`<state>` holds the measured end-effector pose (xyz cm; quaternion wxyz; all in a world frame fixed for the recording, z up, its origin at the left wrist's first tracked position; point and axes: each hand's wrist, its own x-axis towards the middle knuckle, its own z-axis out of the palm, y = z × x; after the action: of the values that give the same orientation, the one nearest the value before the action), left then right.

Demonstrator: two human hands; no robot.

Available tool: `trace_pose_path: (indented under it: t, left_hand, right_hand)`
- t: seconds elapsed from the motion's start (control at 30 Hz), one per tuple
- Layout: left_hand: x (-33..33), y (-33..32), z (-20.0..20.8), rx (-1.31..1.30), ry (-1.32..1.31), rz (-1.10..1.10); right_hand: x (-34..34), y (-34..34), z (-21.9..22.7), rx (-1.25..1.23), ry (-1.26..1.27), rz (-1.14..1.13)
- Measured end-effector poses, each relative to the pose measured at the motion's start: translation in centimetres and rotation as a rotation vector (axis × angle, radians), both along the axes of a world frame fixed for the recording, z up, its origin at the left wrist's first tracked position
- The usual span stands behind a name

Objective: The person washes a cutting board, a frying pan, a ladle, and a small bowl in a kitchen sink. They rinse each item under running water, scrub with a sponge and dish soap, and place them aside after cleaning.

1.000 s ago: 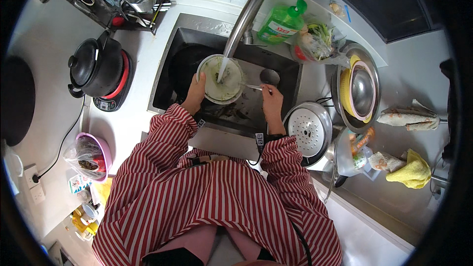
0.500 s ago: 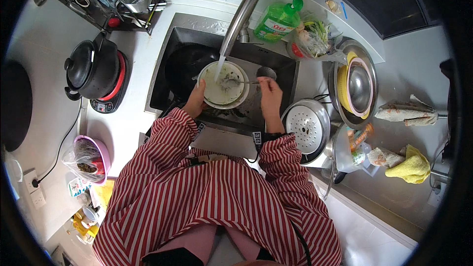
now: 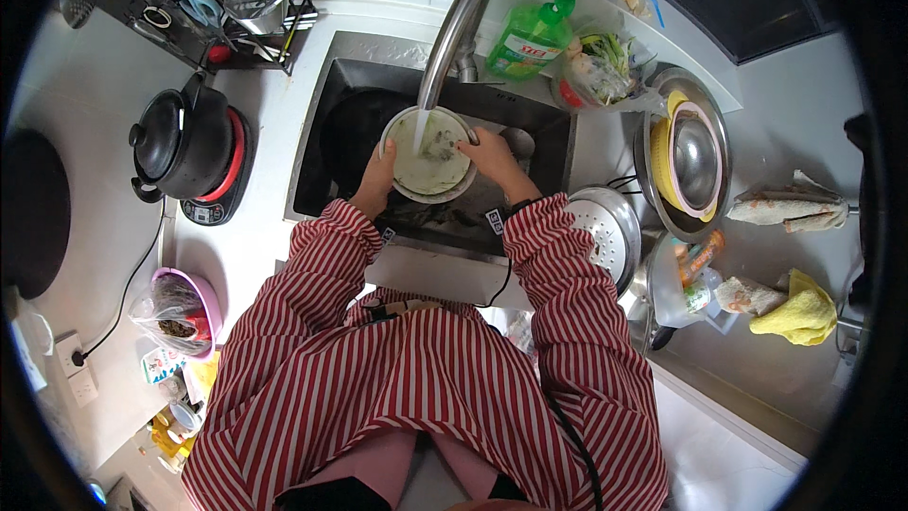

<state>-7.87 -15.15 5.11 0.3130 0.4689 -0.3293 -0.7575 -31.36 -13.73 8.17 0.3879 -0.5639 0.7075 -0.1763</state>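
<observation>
White bowl (image 3: 427, 199) in L hand (image 3: 375, 180) & R hand (image 3: 496, 161) grip, green btl (image 3: 541, 26) (white label (image 3: 526, 50)) nr tap (image 3: 448, 38).

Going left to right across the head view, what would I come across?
Black pot → left hand → white bowl → right hand → bag of vegetables → stacked bowls → yellow cloth.

The faucet (image 3: 452, 43) is glossy, smooth metal, the sink (image 3: 369, 45) duller metal, the bowl (image 3: 430, 198) smooth, the bottle (image 3: 532, 33) glossy plastic, the pot (image 3: 200, 144) mostly matt, the yellow towel (image 3: 799, 312) rough cloth, the sleeves (image 3: 331, 246) wrinkled cloth
</observation>
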Motion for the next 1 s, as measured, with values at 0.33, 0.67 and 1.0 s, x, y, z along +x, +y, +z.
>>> trace_pose_path:
  t: [0.33, 0.67, 1.0]
  left_hand:
    - [-1.0, 1.5, -0.5, 0.065, 0.103, -0.040]
    - [-1.3, 1.9, -1.9, 0.137, 0.139, -0.067]
    - [-1.8, 2.2, -5.2, -0.069, -0.116, -0.102]
  right_hand:
    - [-0.7, -0.3, 4.5, 0.000, 0.122, 0.158]
    - [2.0, 1.6, 10.2, -0.454, 0.832, 0.285]
    - [-1.2, 4.5, 12.4, -0.474, 0.866, 0.182]
